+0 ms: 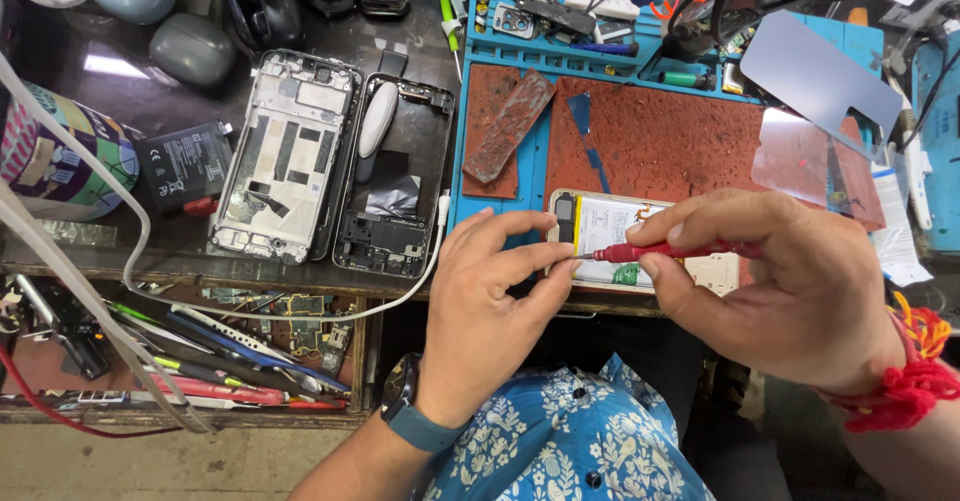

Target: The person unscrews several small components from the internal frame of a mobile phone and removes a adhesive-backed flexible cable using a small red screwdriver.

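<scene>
Opened phone at the mat's front edge

We pinch a red screwdriver (668, 252) in our right hand (780, 291); our left hand (490, 301) grips its tip, over the opened phone (610, 226), phone frames (290, 151) lying left.

A phone repair workshop: opened phones (290, 156), a blue repair mat (520, 186) and a drawer of tools (215, 366).

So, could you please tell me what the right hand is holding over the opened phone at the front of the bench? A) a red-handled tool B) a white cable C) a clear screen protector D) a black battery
A: the right hand pinches a red-handled tool, its tip meeting the left hand fingertips above the opened phone; the white cable and black battery lie untouched to the left.
</scene>
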